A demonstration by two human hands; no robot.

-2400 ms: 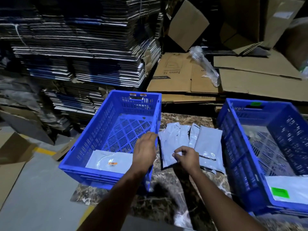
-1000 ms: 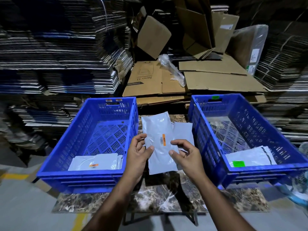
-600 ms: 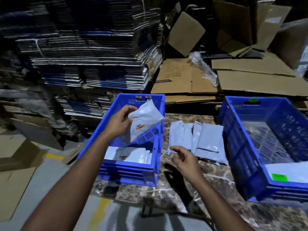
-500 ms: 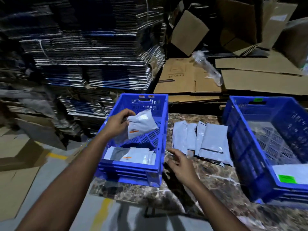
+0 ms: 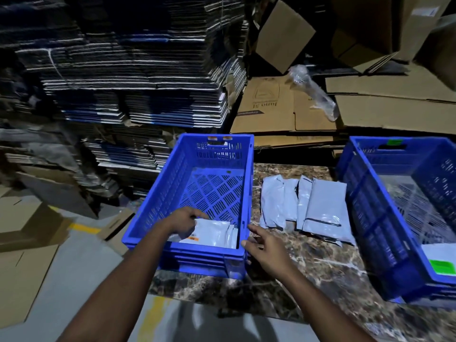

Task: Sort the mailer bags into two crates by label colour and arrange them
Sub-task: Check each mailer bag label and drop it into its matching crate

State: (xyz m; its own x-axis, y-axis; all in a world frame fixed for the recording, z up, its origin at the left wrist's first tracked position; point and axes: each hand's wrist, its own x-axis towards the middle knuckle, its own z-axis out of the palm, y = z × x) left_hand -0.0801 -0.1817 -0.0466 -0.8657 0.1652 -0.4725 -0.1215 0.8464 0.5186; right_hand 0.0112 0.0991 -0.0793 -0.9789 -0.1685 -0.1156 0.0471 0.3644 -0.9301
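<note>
Two blue crates stand on a marble table. Inside the near end of the left crate, my left hand holds a white mailer bag with an orange label by its left edge, low on the bags lying there. My right hand is open with spread fingers at that crate's near right corner, its thumb at the rim. Between the crates lies a pile of grey mailer bags. The right crate holds a bag with a green label at its near end.
Tall stacks of flattened cartons rise behind and to the left. Brown cardboard sheets and a crumpled clear plastic wrap lie behind the table. Loose cardboard covers the floor at the left.
My left hand has carried the orange-labelled bag from between the crates into the left crate and lowered it onto the bags there. My right hand moved left to the crate's corner.
</note>
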